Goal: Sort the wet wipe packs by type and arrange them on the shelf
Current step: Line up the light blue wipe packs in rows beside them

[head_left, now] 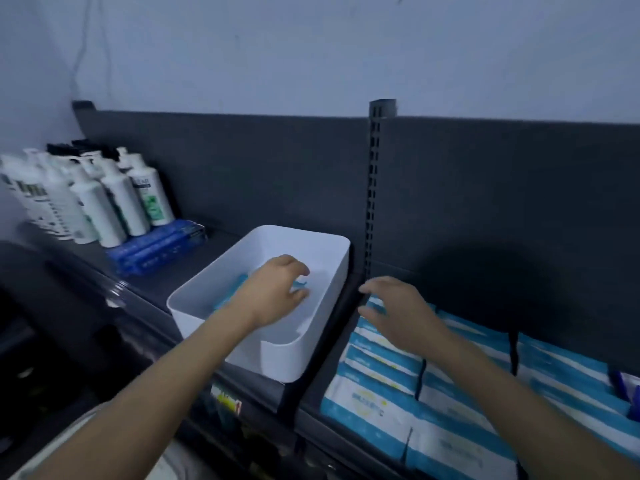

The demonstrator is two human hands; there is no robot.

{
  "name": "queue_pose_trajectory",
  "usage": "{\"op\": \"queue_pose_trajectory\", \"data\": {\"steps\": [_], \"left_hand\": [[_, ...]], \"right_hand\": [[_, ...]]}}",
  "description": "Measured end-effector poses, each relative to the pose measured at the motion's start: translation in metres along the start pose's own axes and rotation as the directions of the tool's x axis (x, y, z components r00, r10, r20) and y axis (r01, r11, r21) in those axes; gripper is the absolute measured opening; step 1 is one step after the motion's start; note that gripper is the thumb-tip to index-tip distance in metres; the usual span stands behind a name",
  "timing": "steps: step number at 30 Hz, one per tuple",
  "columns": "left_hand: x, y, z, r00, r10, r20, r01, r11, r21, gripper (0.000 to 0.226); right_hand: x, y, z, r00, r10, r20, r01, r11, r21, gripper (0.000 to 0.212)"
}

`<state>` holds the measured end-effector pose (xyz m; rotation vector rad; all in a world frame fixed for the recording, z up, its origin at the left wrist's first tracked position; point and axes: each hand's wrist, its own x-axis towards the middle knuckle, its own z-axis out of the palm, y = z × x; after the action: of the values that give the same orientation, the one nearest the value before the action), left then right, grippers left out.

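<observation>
A white plastic bin (322, 306) stands on the dark shelf (180, 282). My left hand (277, 289) reaches down into it, fingers curled over a blue wet wipe pack (228, 292) lying on the bin's floor; the grip itself is partly hidden. To the right, rows of blue-and-white wet wipe packs (381, 368) lie side by side on the neighbouring shelf section. My right hand (398, 313) hovers just above the back end of the leftmost row, fingers spread and relaxed, holding nothing.
White pump bottles (104, 202) stand at the shelf's far left, with blue boxes (156, 247) lying in front of them. A slotted upright post (374, 188) divides the two shelf sections. A dark blue item (623, 389) sits at the far right edge.
</observation>
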<state>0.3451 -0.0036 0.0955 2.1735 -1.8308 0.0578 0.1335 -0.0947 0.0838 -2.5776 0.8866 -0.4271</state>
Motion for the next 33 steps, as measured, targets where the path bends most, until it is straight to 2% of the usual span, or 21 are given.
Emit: {"op": "queue_pose_trajectory", "data": {"steps": [3,7,14,20,24,26,28,31,33], "left_hand": [[0.007,-0.048,-0.009,0.941,-0.279,0.190,0.260,0.958,0.119,0.044],[0.016,-0.079,-0.005,0.830,-0.459,0.317,0.385,0.883,0.270,0.041],[0.035,-0.102,0.012,0.758,-0.488,0.432,0.454,0.871,0.186,0.043],[0.038,-0.116,0.020,0.747,-0.497,0.441,0.540,0.841,0.031,0.057],[0.042,-0.123,0.024,0.740,-0.489,0.462,0.579,0.813,-0.068,0.053],[0.044,-0.125,0.027,0.732,-0.492,0.471,0.593,0.801,-0.086,0.055],[0.046,-0.127,0.029,0.730,-0.493,0.474,0.604,0.790,-0.109,0.054],[0.048,-0.132,0.032,0.739,-0.499,0.452,0.626,0.756,-0.189,0.053],[0.048,-0.131,0.029,0.748,-0.520,0.412,0.638,0.735,-0.231,0.053]], "right_hand": [[0.037,-0.023,0.008,0.998,-0.056,0.018,0.056,0.998,-0.037,0.042],[0.079,-0.037,0.024,0.997,-0.059,0.044,0.060,0.998,-0.028,0.038],[0.150,-0.053,0.058,0.980,0.020,0.200,-0.012,0.999,-0.039,0.036],[0.190,-0.062,0.093,0.877,0.225,0.425,-0.142,0.965,-0.219,0.037],[0.207,-0.069,0.100,0.869,0.284,0.404,-0.186,0.946,-0.265,0.034],[0.214,-0.070,0.102,0.838,0.355,0.413,-0.300,0.934,-0.194,0.035],[0.216,-0.068,0.104,0.776,0.441,0.450,-0.474,0.879,-0.043,0.036],[0.214,-0.065,0.107,0.697,0.512,0.502,-0.667,0.720,0.192,0.029],[0.213,-0.064,0.105,0.693,0.518,0.501,-0.712,0.598,0.367,0.022]]}}
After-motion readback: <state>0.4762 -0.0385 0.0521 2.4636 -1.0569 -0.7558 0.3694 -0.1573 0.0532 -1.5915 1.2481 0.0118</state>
